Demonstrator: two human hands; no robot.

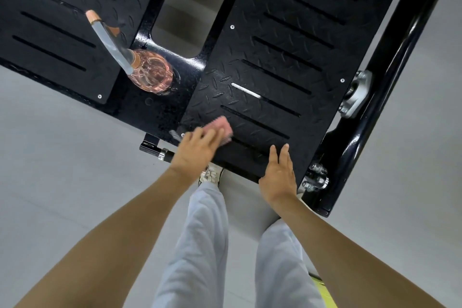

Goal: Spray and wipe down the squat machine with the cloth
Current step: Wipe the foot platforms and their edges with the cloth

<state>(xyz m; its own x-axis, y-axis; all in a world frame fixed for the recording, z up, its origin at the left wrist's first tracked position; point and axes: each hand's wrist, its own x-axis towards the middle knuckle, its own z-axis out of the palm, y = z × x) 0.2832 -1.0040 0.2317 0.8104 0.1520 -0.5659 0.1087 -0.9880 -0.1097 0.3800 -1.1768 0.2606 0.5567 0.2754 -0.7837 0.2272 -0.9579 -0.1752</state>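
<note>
Flat-fingered left hand [197, 147] presses cloth [223, 127] onto right footplate [275, 70]; right hand [278, 175] lies flat beside; spray bottle [152, 72] stands far left.

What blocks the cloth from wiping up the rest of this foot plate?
Nothing visible ahead of the cloth on the foot plate. The right hand rests on its near edge; the spray bottle stands off it.

Viewpoint: I see from the person's head, wide-angle.
Facing: forward and steeply down onto the squat machine footplate [270, 70].
Nearness: close; it fills the upper frame.
</note>
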